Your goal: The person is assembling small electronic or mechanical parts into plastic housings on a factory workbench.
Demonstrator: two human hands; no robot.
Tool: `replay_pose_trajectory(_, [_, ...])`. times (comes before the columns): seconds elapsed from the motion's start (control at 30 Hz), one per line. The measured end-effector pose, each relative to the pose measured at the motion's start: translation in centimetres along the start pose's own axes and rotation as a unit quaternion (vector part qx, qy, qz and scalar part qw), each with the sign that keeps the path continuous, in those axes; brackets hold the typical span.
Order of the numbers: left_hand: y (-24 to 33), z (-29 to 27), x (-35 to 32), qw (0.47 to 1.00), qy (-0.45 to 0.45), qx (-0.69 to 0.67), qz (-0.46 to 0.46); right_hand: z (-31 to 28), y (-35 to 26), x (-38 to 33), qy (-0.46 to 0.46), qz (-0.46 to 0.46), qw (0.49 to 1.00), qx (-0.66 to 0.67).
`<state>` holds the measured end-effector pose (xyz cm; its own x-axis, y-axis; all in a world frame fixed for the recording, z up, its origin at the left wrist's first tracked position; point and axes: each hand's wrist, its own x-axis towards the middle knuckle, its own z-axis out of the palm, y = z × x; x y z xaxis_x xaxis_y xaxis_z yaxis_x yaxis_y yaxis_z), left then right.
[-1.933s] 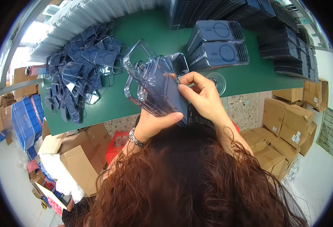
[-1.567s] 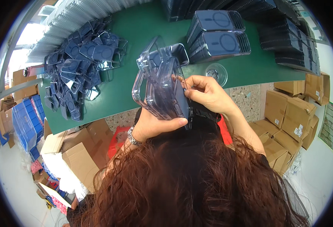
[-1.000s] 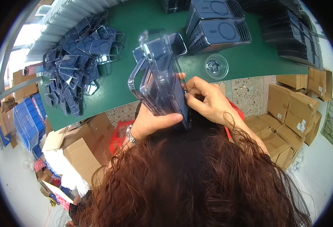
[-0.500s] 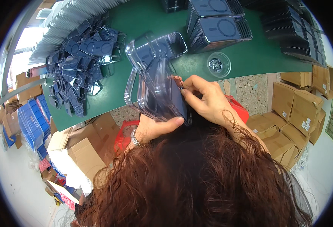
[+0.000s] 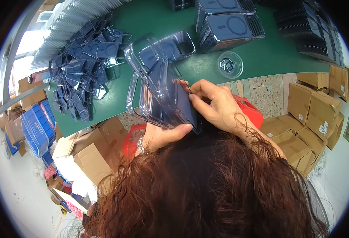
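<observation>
From where I stand, the near edge of the green table (image 5: 261,59) slants up to the right, and the clear-rimmed phone cases (image 5: 170,97) are held across it, tilted, their lower end over the person's lap. The left hand (image 5: 164,135) is wrapped around them from below, its thumb lying along the bottom edge. The right hand (image 5: 213,101) pinches thumb and forefinger together on a small dark piece (image 5: 189,93) at the cases' right side; it is too tiny for me to say what.

A stretch of green top shows between the held cases and the loose heap of cases (image 5: 81,59) at left, and another right of the round clear dish (image 5: 231,64), which holds shiny bits.

Straight behind the held cases, a single case (image 5: 168,48) lies close, seeming to overlap them from here. Neat stacks (image 5: 230,29) rise beyond the dish; more rows (image 5: 313,31) stand far right. Below the table, an open carton (image 5: 91,156) sits by the left forearm, and brown boxes (image 5: 309,105) crowd the right.
</observation>
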<state>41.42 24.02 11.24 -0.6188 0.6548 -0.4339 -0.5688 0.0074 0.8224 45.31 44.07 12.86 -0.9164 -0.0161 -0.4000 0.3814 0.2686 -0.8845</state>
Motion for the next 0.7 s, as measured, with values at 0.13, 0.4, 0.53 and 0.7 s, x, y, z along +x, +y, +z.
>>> replay_pose_trajectory(0.13, [-0.8, -0.2, 1.1, 0.993, -0.003, 0.044, 0.107, 0.6, 0.7, 0.3, 0.028, -0.061, 0.998, -0.003])
replay_pose_trajectory(0.4, [-0.6, -0.1, 2.5, 0.983, 0.081, -0.007, 0.162, 1.2, 1.2, 2.5, 0.036, -0.059, 0.998, 0.005])
replay_pose_trajectory(0.53, [3.9, -1.8, 3.6, 0.976, 0.132, 0.144, 0.098, 0.5, 3.5, 4.5, 0.052, -0.092, 0.994, 0.038])
replay_pose_trajectory(0.7, [6.3, -5.5, 7.3, 0.737, 0.157, 0.606, 0.254, -4.2, 12.5, 4.9, 0.266, -0.079, 0.952, -0.127])
